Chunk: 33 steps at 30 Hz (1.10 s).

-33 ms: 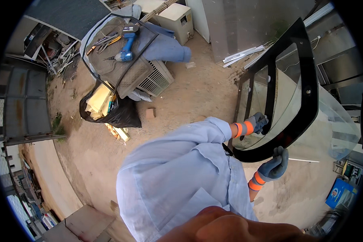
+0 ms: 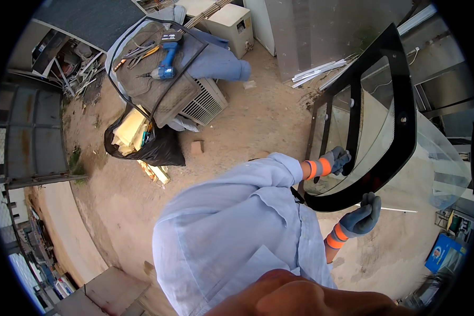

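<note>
A large glass panel with a wide black border (image 2: 400,142) stands tilted in front of me. Both hands wear grey-blue gloves with orange-banded cuffs. My left hand (image 2: 334,161) is over the panel, its fingers bent together at the inner edge of a black strip; what they pinch, if anything, is too small to make out. Just outside the panel's lower black edge is my right hand (image 2: 359,217), with its fingers curled up and pressed together. Anything between those fingers cannot be seen.
A clear curved sheet (image 2: 442,168) stands behind the panel. To the left, a blue cordless drill (image 2: 166,60) and hand tools lie on a cloth-covered metal unit (image 2: 204,102). Below it sits a black bag (image 2: 160,147) of yellow scraps. A brick (image 2: 197,147) lies on the dirt ground.
My right hand has shifted slightly right, a little away from the panel's lower edge. My left hand stays at the same strip.
</note>
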Each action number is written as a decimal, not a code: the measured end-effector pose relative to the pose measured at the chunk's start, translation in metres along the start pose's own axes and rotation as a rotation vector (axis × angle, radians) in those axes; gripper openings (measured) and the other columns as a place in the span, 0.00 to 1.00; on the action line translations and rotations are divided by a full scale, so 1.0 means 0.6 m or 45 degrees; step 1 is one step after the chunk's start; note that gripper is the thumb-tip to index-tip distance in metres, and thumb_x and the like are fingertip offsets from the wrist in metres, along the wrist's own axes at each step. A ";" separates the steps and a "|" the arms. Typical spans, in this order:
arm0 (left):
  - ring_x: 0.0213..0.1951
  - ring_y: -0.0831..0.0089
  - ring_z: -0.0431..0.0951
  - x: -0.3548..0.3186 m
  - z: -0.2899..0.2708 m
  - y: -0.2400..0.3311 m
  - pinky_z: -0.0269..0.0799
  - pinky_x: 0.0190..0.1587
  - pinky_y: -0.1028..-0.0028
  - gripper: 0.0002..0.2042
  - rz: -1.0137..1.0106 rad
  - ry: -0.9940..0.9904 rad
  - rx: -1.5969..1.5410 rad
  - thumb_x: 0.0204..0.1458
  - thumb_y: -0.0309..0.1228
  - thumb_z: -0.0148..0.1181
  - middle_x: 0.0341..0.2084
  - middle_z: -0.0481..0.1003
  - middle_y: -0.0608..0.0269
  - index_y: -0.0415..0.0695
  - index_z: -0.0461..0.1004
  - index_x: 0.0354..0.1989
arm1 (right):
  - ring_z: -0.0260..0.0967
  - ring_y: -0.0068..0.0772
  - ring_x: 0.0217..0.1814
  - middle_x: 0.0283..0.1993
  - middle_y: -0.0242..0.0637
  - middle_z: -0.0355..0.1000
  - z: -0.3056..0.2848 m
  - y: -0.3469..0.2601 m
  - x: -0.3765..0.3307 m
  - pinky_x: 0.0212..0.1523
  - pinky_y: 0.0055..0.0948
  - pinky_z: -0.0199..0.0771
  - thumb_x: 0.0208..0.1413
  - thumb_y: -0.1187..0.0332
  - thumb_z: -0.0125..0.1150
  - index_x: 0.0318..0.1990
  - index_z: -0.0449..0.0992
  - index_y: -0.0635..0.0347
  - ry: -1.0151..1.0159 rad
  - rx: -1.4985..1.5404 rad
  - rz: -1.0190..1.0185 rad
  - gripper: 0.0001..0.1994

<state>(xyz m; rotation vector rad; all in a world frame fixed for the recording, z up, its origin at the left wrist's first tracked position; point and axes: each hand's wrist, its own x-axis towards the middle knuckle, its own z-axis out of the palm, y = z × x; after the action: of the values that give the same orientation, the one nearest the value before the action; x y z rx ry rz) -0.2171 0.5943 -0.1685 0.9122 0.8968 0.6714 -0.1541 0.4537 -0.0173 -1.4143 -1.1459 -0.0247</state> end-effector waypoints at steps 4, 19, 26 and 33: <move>0.25 0.73 0.73 0.000 -0.003 -0.014 0.71 0.30 0.69 0.17 0.304 0.138 0.294 0.64 0.46 0.56 0.24 0.74 0.62 0.42 0.68 0.41 | 0.78 0.42 0.48 0.51 0.53 0.76 0.006 0.012 0.043 0.50 0.35 0.82 0.66 0.75 0.47 0.54 0.73 0.73 0.100 -0.177 -0.078 0.14; 0.28 0.55 0.78 0.033 0.003 -0.046 0.70 0.33 0.57 0.23 0.387 0.278 0.436 0.63 0.52 0.50 0.24 0.77 0.50 0.41 0.74 0.34 | 0.71 0.46 0.60 0.60 0.53 0.70 0.056 0.024 0.054 0.62 0.38 0.69 0.68 0.68 0.45 0.60 0.68 0.73 0.173 -0.121 0.048 0.19; 0.13 0.68 0.68 0.024 -0.073 -0.031 0.64 0.15 0.68 0.30 -0.412 0.047 -0.135 0.60 0.65 0.41 0.15 0.70 0.64 0.48 0.70 0.31 | 0.74 0.43 0.56 0.58 0.52 0.73 0.057 0.032 0.046 0.57 0.36 0.72 0.65 0.68 0.52 0.60 0.70 0.72 0.030 -0.246 0.008 0.20; 0.19 0.74 0.73 -0.040 -0.429 0.065 0.71 0.20 0.72 0.21 -0.049 0.350 0.062 0.64 0.54 0.50 0.21 0.73 0.65 0.45 0.71 0.37 | 0.75 0.46 0.55 0.56 0.52 0.74 0.086 -0.012 0.062 0.57 0.37 0.74 0.65 0.64 0.57 0.56 0.73 0.73 0.321 -0.583 -0.227 0.20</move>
<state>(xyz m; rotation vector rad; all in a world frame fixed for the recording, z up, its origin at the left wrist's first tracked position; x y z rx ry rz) -0.4578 0.6894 -0.2063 0.8557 1.1768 0.7556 -0.1707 0.5132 -0.0015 -1.6450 -1.0908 -0.6089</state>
